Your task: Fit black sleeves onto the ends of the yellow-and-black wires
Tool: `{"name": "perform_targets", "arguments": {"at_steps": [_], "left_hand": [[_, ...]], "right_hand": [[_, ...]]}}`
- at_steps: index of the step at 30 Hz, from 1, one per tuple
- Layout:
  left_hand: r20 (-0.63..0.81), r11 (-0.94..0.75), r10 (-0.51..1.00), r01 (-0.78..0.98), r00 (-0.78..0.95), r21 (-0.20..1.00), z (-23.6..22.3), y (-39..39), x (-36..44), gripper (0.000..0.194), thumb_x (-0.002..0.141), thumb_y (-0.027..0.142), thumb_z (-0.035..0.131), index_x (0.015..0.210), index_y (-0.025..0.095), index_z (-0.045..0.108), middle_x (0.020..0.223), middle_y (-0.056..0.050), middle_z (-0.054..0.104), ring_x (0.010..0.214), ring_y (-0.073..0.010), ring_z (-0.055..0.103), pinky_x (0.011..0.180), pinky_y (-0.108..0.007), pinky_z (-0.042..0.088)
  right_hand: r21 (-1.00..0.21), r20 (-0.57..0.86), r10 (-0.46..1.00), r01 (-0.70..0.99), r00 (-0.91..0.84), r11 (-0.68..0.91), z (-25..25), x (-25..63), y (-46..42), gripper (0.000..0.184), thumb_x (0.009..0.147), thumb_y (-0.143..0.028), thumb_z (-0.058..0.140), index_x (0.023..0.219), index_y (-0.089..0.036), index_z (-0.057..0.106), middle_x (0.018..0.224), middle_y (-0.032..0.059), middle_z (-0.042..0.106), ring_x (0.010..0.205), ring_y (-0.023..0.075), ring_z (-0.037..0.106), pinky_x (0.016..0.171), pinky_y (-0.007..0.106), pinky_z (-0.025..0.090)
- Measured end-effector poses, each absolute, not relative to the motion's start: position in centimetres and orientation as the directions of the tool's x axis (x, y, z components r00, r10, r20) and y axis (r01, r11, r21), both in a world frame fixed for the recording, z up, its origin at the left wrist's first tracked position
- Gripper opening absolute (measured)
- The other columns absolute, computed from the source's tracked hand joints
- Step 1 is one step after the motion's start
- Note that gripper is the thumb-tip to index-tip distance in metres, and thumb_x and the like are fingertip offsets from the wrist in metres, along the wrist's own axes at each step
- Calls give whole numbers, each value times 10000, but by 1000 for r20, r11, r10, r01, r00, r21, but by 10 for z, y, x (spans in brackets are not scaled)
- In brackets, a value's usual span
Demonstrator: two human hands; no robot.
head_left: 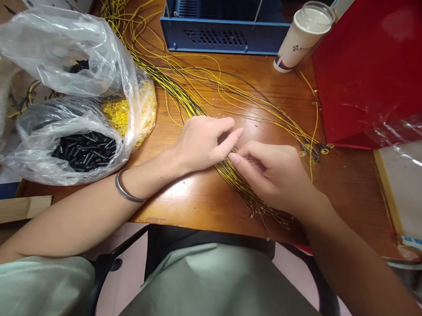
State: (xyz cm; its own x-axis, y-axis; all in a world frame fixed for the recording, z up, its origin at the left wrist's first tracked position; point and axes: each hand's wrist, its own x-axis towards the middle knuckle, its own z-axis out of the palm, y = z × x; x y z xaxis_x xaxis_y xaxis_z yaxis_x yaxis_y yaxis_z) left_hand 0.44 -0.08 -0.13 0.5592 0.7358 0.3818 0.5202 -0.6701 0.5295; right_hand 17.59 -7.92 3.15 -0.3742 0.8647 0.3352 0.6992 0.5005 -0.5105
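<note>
A bundle of thin yellow wires (179, 80) runs from the far side of the wooden table (199, 200) down under both hands to the front edge. My left hand (201, 142) lies on the bundle, fingers curled and pressing on the wires. My right hand (271, 176) is right beside it, fingers pinched on a single yellow wire near the left fingertips. A few wires with small black and yellow end sleeves (313, 151) lie just right of my right hand.
A clear plastic bag (53, 57) at the left holds black sleeves (85, 152) and yellow sleeves (125, 113). A blue metal box (223, 34) stands at the back, a paper cup (301, 35) beside it, a red panel (371, 62) at right.
</note>
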Motion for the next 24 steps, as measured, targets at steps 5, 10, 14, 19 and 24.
{"name": "perform_targets", "arguments": {"at_steps": [5,10,14,19,24], "left_hand": [[397,-661,747,533,533,529,-1,-1,4,381,933,365,512,607,169,527,515,16,507,484,-97,434,537,-270,287],[393,-657,751,541,530,525,-1,-1,5,387,933,358,508,594,171,499,515,16,490,490,-99,416,540,-270,283],[365,-630,774,564,518,534,-1,-1,5,384,924,359,519,590,170,489,505,25,468,475,-93,390,538,-275,263],[348,-594,802,579,486,559,1,-2,6,388,927,358,510,590,167,487,503,25,463,478,-90,381,548,-278,258],[310,-568,817,592,486,571,2,-1,6,400,923,361,514,578,165,467,496,28,439,480,-89,360,553,-280,250]], "right_hand": [[-513,332,868,702,-369,494,31,175,-79,257,962,-276,577,735,-161,614,522,-59,455,467,69,357,519,234,283],[-507,335,868,707,-366,493,31,176,-79,260,966,-277,569,737,-162,611,524,-60,448,469,68,358,519,236,277],[-508,327,870,708,-368,490,31,176,-79,257,968,-277,564,737,-170,601,526,-63,444,467,69,347,517,237,275],[-514,309,874,707,-375,485,31,175,-78,272,980,-282,543,736,-173,589,536,-61,444,474,70,345,524,238,277],[-513,309,874,707,-376,486,30,176,-78,278,985,-278,535,736,-166,587,544,-57,445,486,70,359,532,240,279]]}}
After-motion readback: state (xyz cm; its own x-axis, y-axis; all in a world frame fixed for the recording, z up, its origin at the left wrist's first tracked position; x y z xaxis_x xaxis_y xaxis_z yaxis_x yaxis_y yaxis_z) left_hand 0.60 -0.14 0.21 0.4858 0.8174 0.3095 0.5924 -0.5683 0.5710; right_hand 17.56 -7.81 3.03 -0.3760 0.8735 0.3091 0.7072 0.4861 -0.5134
